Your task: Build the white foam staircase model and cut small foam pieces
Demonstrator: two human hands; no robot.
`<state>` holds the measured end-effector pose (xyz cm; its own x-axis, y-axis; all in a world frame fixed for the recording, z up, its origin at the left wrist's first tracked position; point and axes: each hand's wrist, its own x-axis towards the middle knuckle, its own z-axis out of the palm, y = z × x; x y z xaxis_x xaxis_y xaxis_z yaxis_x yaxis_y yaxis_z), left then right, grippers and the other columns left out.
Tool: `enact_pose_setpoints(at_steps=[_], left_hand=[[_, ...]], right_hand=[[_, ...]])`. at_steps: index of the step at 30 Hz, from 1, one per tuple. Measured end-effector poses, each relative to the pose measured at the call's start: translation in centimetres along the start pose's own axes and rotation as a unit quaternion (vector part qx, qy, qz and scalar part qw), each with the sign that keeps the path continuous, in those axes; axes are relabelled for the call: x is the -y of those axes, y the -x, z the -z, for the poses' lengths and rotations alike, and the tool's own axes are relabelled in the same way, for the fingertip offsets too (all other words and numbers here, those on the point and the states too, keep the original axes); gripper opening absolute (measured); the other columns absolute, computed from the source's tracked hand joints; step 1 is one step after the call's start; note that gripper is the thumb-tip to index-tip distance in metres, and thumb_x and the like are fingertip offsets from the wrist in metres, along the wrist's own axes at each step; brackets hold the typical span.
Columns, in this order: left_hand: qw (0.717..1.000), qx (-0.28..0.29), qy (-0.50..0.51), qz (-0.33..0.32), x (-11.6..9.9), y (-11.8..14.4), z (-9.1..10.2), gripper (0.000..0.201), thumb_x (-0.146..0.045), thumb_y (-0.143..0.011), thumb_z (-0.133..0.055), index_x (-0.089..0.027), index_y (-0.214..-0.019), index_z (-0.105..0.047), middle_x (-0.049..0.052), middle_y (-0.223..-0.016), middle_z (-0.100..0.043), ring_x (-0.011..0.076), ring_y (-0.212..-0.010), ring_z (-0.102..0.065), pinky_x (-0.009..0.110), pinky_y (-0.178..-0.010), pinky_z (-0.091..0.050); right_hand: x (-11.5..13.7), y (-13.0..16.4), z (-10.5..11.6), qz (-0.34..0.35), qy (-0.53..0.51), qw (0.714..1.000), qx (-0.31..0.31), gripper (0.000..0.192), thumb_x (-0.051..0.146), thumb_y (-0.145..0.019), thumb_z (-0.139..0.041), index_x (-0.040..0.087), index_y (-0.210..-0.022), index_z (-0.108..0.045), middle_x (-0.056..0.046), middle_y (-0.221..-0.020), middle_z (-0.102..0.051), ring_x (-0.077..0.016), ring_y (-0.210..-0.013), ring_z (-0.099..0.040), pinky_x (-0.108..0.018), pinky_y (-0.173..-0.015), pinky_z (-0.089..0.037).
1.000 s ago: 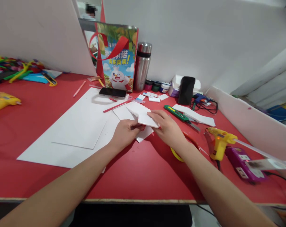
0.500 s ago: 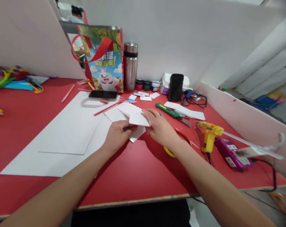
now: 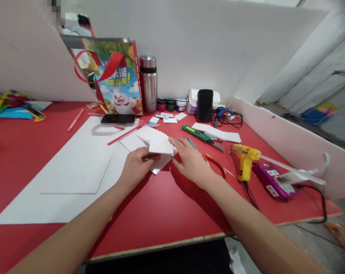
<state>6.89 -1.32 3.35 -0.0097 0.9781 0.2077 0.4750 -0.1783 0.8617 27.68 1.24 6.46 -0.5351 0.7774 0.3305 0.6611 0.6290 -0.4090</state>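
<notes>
Both of my hands hold a small stack of white foam-board pieces (image 3: 158, 141) fanned out like steps, just above the red table (image 3: 166, 205). My left hand (image 3: 136, 165) grips the stack from below at its near left edge. My right hand (image 3: 189, 161) pinches its right side with fingers on top. A flat white piece (image 3: 161, 164) lies on the table under the stack.
Large white sheets (image 3: 72, 171) lie at left. A green utility knife (image 3: 199, 134), a yellow glue gun (image 3: 243, 161), a purple power strip (image 3: 271, 180), a phone (image 3: 117, 119), a steel flask (image 3: 148, 83), paint pots (image 3: 171, 104) and a printed bag (image 3: 115, 78) surround the hands.
The camera view has swung to the right and slightly down. Both hands keep hold of the foam-board stack, with the right fingers shifted a little along its edge.
</notes>
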Motion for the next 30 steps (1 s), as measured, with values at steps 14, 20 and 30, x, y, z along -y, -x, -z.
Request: enact_pose_setpoints(at_steps=[14, 20, 30], left_hand=[[0.999, -0.006, -0.050, -0.011, -0.15, 0.22, 0.13, 0.021, -0.020, -0.080, -0.060, -0.022, -0.091, -0.079, 0.004, -0.092, -0.077, 0.0231, -0.088, -0.070, 0.034, -0.078, -0.052], [0.999, -0.005, -0.047, -0.010, 0.03, 0.24, 0.07, 0.021, -0.021, -0.082, -0.061, -0.022, -0.092, -0.079, 0.004, -0.091, -0.078, 0.0222, -0.086, -0.071, 0.033, -0.077, -0.052], [0.999, -0.009, -0.049, -0.020, 0.12, 0.21, 0.04, 0.019, -0.029, -0.086, -0.063, -0.022, -0.090, -0.079, 0.004, -0.084, -0.077, 0.0211, -0.079, -0.068, 0.031, -0.069, -0.049]], right_hand=[[-0.32, 0.16, -0.60, -0.058, 0.017, 0.998, -0.014, 0.044, 0.013, -0.090, -0.052, 0.011, -0.134, -0.051, -0.019, -0.128, -0.063, -0.0289, -0.117, -0.060, -0.046, -0.100, -0.048], [-0.18, 0.13, -0.22, -0.106, 0.037, 0.994, -0.006, 0.014, 0.014, -0.090, -0.056, 0.016, -0.100, -0.065, -0.010, -0.096, -0.072, -0.0224, -0.083, -0.065, -0.035, -0.077, -0.050], [0.59, 0.16, -0.76, -0.072, 0.040, 0.995, 0.061, 0.021, 0.014, -0.092, -0.057, 0.018, -0.097, -0.077, -0.008, -0.093, -0.072, -0.0200, -0.083, -0.067, -0.029, -0.075, -0.048]])
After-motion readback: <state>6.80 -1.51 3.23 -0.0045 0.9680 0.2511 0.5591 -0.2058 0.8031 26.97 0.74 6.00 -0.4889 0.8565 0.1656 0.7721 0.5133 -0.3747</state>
